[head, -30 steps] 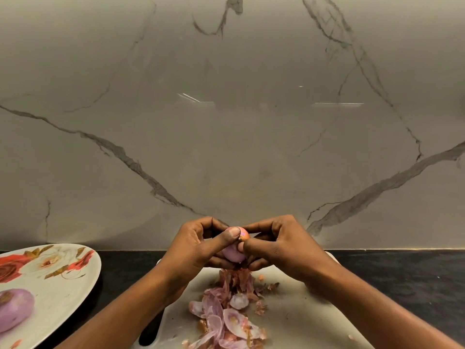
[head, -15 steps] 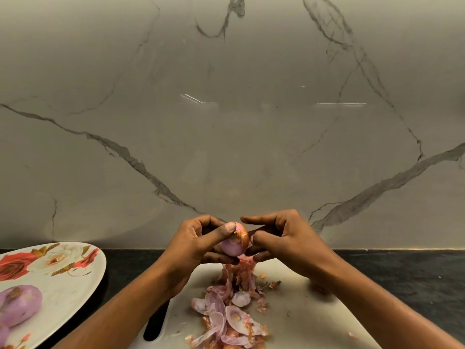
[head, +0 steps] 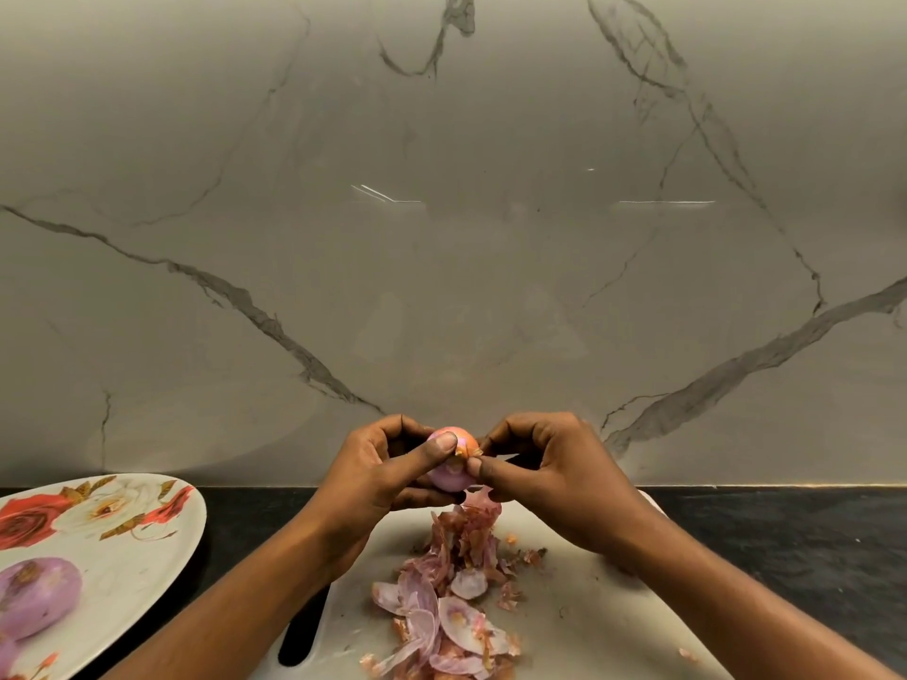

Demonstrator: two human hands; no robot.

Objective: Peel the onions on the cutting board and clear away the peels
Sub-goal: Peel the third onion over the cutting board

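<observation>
Where both hands meet, above the far edge of the board, sits item one: the onion (head: 447, 477), small, pink-purple below, with a patch of orange dry skin (head: 466, 441) on its top and right side. It touches nothing but fingers.

Left hand (head: 387, 476): curled round the onion, thumb laid across its front, the other fingers tucked behind and beneath. A firm grasp, by the look of it.

Right hand (head: 545, 476): thumb and forefinger pinched on a torn tag of that skin, at the onion's right shoulder. The other fingers are folded in, holding nothing that I can see.

Step in hand, as I judge it: stripping the last dry layer. To do it well, the pinch should take only the papery layer and pull along the curve while the left hand rolls the onion to offer fresh skin. A sharp tug would likely tear the tag short and leave flecks.

Peels (head: 451, 596): a loose heap of purple and brown shells on the board, straight below the hands, so what comes off should fall there.

Board (head: 589, 625): white, on a dark counter (head: 785, 532).

Plate (head: 127, 542): flowered, left of the board and apart from it, bearing one peeled onion (head: 37, 598). What may be a second shows only as a sliver at the frame's edge.

Wall (head: 441, 238): grey veined marble, behind everything.
</observation>
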